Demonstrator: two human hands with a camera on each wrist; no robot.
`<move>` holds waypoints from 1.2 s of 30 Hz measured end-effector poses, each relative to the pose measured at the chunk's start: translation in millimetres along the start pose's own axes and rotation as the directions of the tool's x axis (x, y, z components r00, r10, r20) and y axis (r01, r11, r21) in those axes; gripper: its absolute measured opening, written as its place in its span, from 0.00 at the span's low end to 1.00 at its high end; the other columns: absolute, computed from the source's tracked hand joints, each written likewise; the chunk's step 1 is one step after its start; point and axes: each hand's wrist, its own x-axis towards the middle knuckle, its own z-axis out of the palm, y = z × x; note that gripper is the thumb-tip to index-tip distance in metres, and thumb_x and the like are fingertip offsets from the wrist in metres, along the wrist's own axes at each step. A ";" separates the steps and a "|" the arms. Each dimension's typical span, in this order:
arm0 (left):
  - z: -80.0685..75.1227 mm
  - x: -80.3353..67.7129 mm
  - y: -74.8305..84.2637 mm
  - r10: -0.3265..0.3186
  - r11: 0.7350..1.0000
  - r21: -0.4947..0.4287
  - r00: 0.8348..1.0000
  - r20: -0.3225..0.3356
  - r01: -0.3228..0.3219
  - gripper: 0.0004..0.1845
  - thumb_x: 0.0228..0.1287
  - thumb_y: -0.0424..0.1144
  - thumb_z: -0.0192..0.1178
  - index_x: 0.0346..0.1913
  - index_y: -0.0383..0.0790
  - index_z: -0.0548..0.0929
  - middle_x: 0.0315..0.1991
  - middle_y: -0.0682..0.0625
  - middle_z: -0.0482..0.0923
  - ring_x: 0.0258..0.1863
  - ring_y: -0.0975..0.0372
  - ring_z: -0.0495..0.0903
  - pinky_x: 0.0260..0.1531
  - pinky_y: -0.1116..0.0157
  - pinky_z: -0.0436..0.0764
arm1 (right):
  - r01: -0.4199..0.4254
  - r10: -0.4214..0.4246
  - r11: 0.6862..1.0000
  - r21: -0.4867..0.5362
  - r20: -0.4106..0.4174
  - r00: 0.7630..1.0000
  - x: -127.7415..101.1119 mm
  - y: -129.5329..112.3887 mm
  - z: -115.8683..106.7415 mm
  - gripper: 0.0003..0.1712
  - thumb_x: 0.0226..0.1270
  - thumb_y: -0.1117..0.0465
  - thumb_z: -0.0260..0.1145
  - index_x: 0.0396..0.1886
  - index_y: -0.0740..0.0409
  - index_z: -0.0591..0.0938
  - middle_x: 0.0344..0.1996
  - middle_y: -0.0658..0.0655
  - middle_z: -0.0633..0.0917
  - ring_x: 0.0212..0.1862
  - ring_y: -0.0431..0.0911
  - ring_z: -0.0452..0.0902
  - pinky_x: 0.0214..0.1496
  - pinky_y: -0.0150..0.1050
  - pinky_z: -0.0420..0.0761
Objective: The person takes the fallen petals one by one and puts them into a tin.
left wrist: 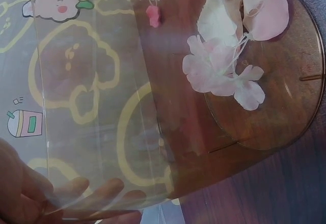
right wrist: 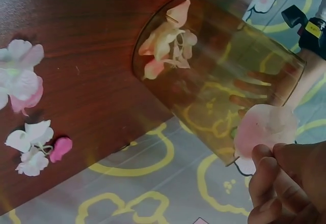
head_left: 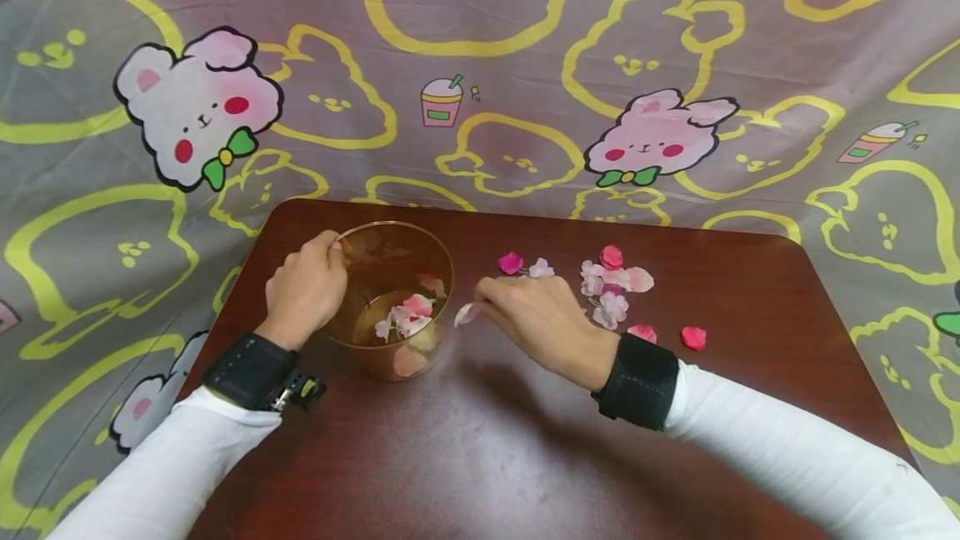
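Observation:
My left hand (head_left: 306, 286) grips the rim of a clear amber bucket (head_left: 390, 227), thumb on the near side and fingers spread along the outer wall, as the left wrist view shows. Inside, on the bottom, lie pale pink and white petals and a small blossom sprig (left wrist: 214, 63). Between thumb and forefinger, my right hand (head_left: 543, 323) pinches a pale pink petal (right wrist: 265, 127), just right of the bucket and apart from it in the head view. Beyond that hand, a loose group of white blossoms (head_left: 611, 309) and petals lies on the table.
A magenta petal (head_left: 511, 262) lies behind the right hand, and a red-pink petal (head_left: 693, 338) sits farther right. The dark brown table (head_left: 480, 457) ends at a patterned cloth (head_left: 510, 98) hanging behind it.

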 end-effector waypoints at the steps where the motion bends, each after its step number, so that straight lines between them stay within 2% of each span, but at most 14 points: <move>1: 0.1 0.2 0.0 0.000 1.000 -0.001 1.000 0.000 0.000 0.24 0.82 0.47 0.32 0.66 0.41 0.73 0.52 0.32 0.81 0.51 0.34 0.81 0.39 0.39 0.74 | 0.007 -0.007 1.000 -0.002 -0.005 1.000 1.3 -0.6 -0.4 0.07 0.66 0.56 0.73 0.41 0.49 0.86 0.28 0.45 0.87 0.25 0.37 0.75 0.29 0.28 0.71; 15: 2.0 0.9 2.2 0.016 1.000 -0.003 1.000 -0.008 -0.016 0.23 0.82 0.46 0.33 0.63 0.40 0.74 0.48 0.33 0.82 0.47 0.35 0.82 0.35 0.42 0.74 | 0.094 -0.096 0.995 -0.028 -0.113 0.989 13.3 -10.7 -5.7 0.06 0.67 0.56 0.72 0.41 0.50 0.86 0.31 0.46 0.89 0.26 0.37 0.77 0.25 0.28 0.67; 20: 1.3 2.3 3.0 0.015 1.000 0.001 1.000 -0.014 -0.015 0.23 0.82 0.47 0.33 0.61 0.40 0.75 0.47 0.32 0.82 0.48 0.34 0.82 0.35 0.41 0.74 | 0.109 -0.111 0.994 -0.019 -0.134 0.985 17.0 -13.5 -6.9 0.06 0.68 0.57 0.71 0.42 0.51 0.85 0.30 0.46 0.88 0.26 0.37 0.76 0.23 0.28 0.65; 26: -0.4 2.4 2.7 0.001 1.000 -0.001 1.000 -0.021 -0.001 0.23 0.82 0.47 0.33 0.62 0.40 0.74 0.48 0.32 0.82 0.48 0.33 0.82 0.36 0.40 0.74 | 0.151 -0.153 0.988 -0.025 -0.165 0.974 22.8 -17.5 -9.2 0.06 0.68 0.58 0.70 0.43 0.52 0.85 0.31 0.45 0.87 0.24 0.36 0.73 0.24 0.29 0.66; 31: -0.4 0.7 1.4 -0.004 1.000 0.009 1.000 -0.009 0.004 0.23 0.82 0.46 0.33 0.62 0.40 0.74 0.49 0.31 0.81 0.49 0.32 0.81 0.36 0.40 0.74 | 0.171 -0.179 0.983 -0.064 -0.163 0.970 24.5 -22.1 -5.7 0.08 0.68 0.57 0.71 0.45 0.52 0.86 0.32 0.46 0.89 0.22 0.36 0.74 0.22 0.29 0.63; 36: 1.1 0.4 0.7 0.004 1.000 0.012 1.000 -0.014 -0.004 0.22 0.82 0.46 0.33 0.60 0.40 0.75 0.50 0.30 0.81 0.49 0.32 0.81 0.36 0.39 0.74 | 0.157 -0.170 0.982 -0.109 -0.125 0.977 23.5 -26.0 -1.4 0.08 0.69 0.57 0.70 0.45 0.50 0.85 0.32 0.44 0.90 0.23 0.37 0.78 0.20 0.32 0.67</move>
